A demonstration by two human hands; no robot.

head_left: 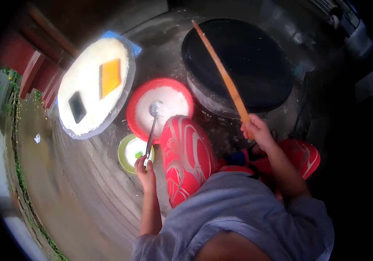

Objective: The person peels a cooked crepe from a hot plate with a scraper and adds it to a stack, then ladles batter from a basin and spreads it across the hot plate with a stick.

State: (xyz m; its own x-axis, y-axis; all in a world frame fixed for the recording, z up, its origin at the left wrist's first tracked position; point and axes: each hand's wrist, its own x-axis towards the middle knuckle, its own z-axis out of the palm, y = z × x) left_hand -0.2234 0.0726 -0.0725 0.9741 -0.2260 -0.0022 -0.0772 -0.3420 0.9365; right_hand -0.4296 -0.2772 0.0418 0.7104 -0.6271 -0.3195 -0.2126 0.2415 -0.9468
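Note:
My left hand is closed on the handle of a metal ladle. The ladle's bowl rests in white batter inside a red basin. Below that hand's ladle grip sits a small green bowl with white contents and a bright green piece in it. My right hand grips the lower end of a long, flat wooden stick. The stick slants up and leftward across a big round black griddle, its tip near the griddle's far left edge. Whether it touches the surface I cannot tell.
At the left stands a round pale board, with a yellow block and a dark flat piece on it. Something blue shows behind it. Red beams rise beyond. My red-trousered knee is beside the basin.

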